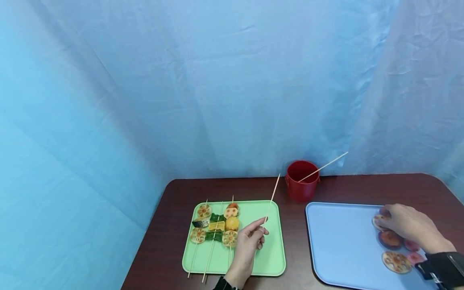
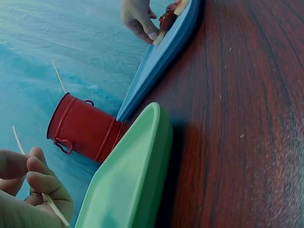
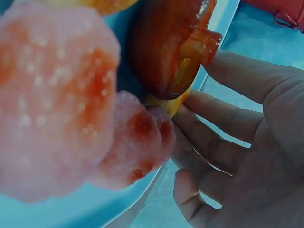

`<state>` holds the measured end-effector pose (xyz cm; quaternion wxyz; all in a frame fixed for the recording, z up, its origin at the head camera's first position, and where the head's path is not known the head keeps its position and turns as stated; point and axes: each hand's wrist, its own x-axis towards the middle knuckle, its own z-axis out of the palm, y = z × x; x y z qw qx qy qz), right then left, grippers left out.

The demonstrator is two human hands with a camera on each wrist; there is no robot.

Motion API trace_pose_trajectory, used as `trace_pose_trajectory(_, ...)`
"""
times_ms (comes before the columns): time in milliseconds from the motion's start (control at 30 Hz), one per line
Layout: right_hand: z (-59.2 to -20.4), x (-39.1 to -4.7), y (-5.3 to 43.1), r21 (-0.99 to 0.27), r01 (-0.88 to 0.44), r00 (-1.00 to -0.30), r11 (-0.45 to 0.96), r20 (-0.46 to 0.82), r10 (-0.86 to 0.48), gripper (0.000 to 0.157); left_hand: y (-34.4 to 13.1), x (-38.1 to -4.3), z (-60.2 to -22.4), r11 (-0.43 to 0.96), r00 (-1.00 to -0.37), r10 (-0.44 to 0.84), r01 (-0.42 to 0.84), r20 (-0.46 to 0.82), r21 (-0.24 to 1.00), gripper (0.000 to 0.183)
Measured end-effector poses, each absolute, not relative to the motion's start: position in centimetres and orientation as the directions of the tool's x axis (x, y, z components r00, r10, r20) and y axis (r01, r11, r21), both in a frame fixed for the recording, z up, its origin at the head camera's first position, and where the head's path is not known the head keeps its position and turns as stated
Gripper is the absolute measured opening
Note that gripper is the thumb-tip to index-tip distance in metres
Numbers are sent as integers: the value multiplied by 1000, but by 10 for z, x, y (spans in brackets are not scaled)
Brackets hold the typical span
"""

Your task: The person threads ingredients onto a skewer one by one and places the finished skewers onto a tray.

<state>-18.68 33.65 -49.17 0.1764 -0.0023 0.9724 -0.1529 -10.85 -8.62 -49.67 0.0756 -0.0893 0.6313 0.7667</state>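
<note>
My left hand [image 1: 250, 243] pinches a bare wooden skewer [image 1: 274, 189], its tip slanting up above the right part of the green tray [image 1: 268, 257]. In the left wrist view that hand's curled fingers [image 2: 42, 178] hold the stick. At the far right part of the blue tray [image 1: 340, 249], my right hand [image 1: 409, 225] pinches the edge of a lotus root slice [image 1: 377, 222]. The right wrist view shows this slice [image 3: 175, 100] partly hidden behind a glossy brown piece [image 3: 159, 52], near the thumb. Pink pieces [image 3: 57, 104] and another lotus root slice [image 1: 396, 262] lie closer to me.
Three loaded skewers lie on the green tray, holding lotus slices [image 1: 230, 239], green pieces [image 1: 214, 235] and yellow pieces [image 1: 232, 223]. Behind the trays stands a red bucket [image 1: 302, 189] with one skewer [image 1: 328, 164] leaning in it. Blue cloth [image 1: 232, 100] hangs behind the dark wooden table [image 1: 159, 241].
</note>
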Motion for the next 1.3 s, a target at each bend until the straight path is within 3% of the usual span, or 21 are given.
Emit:
trace_pose_trajectory(367, -494, -188, 338, -320, 16, -953, 947, -292, -83, 49, -87, -107, -498, -173, -971, 11, -235, -237, 956, 32)
trace_pose_trajectory(733, -490, -184, 339, -427, 42, -963, 903, -259, -77, 52, -88, -106, -501, -171, -971, 17, -238, -239, 956, 32)
trace_pose_trajectory(1133, -475, -170, 323, -499, -41, -998, 866, -27, -63, 57, -93, -103, -500, -133, -965, 55, -263, -257, 956, 34)
trace_pose_trajectory(1300, -466, -161, 306, -583, -40, -999, 811, 6, -45, 53, -93, -102, -499, -114, -965, 67, -261, -254, 959, 34)
